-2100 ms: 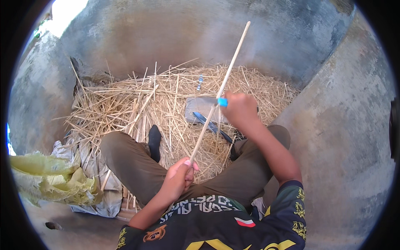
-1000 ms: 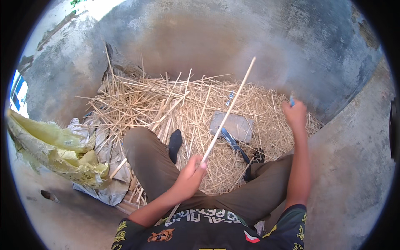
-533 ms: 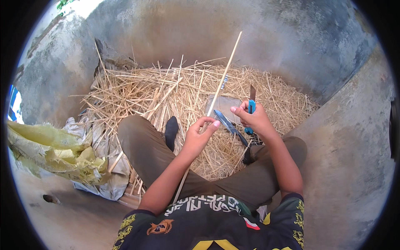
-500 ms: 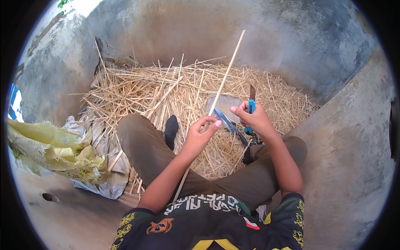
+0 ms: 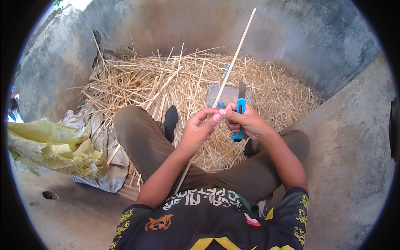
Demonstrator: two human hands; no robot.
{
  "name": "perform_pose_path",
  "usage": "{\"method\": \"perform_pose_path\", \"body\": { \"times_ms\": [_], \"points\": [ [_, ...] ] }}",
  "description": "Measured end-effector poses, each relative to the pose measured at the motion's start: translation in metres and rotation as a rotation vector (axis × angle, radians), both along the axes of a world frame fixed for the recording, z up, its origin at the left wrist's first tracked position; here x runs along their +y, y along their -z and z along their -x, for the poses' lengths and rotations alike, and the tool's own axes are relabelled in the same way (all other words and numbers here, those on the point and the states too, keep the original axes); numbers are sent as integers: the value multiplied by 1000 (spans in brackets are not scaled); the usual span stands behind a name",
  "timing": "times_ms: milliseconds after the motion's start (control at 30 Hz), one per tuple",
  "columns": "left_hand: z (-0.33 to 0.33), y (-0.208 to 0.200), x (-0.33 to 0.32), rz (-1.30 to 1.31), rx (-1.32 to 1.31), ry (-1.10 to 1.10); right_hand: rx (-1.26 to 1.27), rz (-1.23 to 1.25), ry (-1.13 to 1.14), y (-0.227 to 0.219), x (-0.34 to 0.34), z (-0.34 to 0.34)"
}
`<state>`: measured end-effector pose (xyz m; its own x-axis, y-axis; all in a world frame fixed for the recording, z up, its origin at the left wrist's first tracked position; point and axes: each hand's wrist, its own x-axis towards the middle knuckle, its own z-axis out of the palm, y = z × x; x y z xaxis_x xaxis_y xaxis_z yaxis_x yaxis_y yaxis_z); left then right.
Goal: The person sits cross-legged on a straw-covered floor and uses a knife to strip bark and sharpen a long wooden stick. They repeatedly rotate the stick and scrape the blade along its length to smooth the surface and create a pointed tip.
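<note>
A long, thin bamboo strip (image 5: 237, 52) slants up and away from my left hand (image 5: 200, 128). The fingers and thumb of that hand pinch it, and its lower length runs back under my left forearm toward my shirt. My right hand (image 5: 252, 123) grips a blue box cutter (image 5: 240, 107), its dark blade out and pointing away from me. The right thumb and fingertips meet the left fingertips at the strip. The blade stands just right of the strip, apart from it. A blue piece (image 5: 221, 104) behind the hands is mostly hidden.
Straw-like shavings and loose strips (image 5: 146, 81) cover the floor ahead, around a flat grey slab (image 5: 213, 90). A small blue-and-white item (image 5: 225, 71) lies beyond it. Concrete walls (image 5: 179, 29) enclose the space. A torn yellow sack (image 5: 54, 150) is at left. My crossed legs (image 5: 139, 131) flank the work.
My right hand with the box cutter has moved left until its fingertips meet my left hand at the strip. The strip's far end reaches higher and further right.
</note>
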<state>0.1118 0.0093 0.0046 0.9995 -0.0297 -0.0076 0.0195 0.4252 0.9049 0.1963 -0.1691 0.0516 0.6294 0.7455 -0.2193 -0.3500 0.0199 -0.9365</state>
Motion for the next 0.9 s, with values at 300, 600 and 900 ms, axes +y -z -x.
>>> {"method": "perform_pose_path", "body": {
  "times_ms": [300,600,900],
  "points": [
    [6,-8,2,36,-31,29,160,-44,-50,1,6,6],
    [11,-15,1,12,-159,-17,146,-105,-74,-3,9,12],
    [9,-12,1,5,-159,-37,152,-106,-59,3,14,15]
  ]
}}
